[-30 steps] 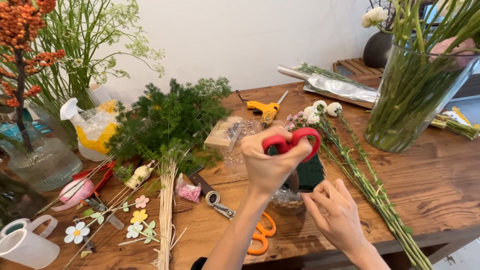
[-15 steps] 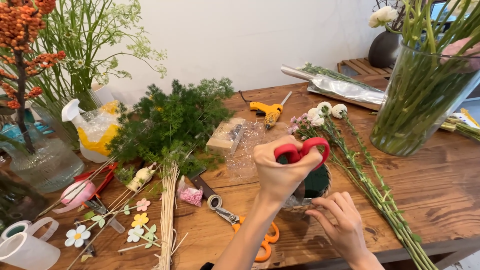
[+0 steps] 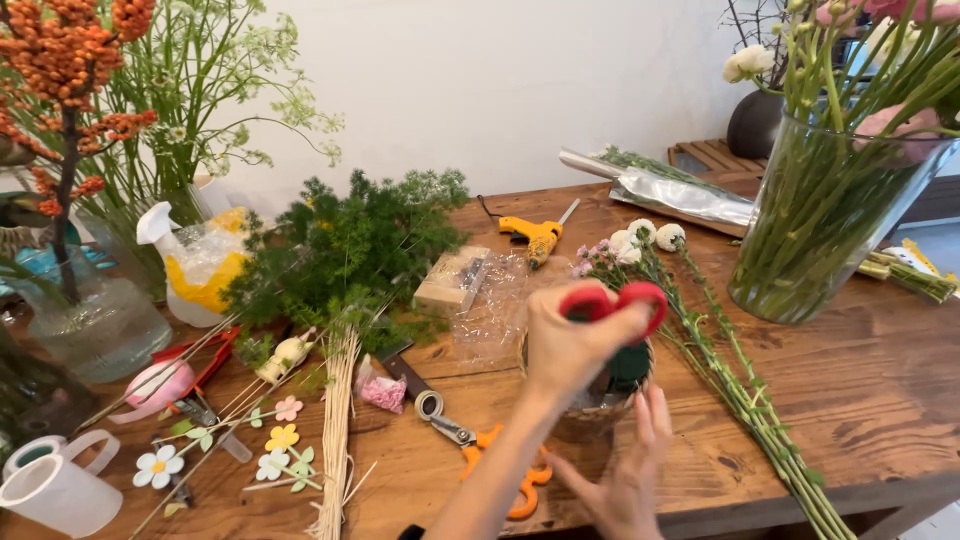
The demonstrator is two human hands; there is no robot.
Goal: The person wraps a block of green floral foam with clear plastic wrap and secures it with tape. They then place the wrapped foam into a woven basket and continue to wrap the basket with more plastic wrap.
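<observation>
Left hand (image 3: 570, 345): one, fingers clenched on one pair of red-handled scissors (image 3: 615, 300), held over one small woven basket (image 3: 590, 415).
Right hand (image 3: 625, 480): one, fingers spread, released, touching basket side.
Basket: on wooden surface (image 3: 860, 390), front centre.
Nearby: one pair of orange-handled scissors (image 3: 500, 465); one yellow glue gun (image 3: 533, 236).

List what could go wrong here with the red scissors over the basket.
1. The left hand holds the red-handled scissors over the small woven basket, while the right hand steadies that basket just below. The blades are hidden, so a slip might nick its fingers.
2. The white-headed flower stems lie right beside the basket and could get knocked or crushed.
3. The tall glass vase stands close; a wide elbow swing might tip it.
</observation>
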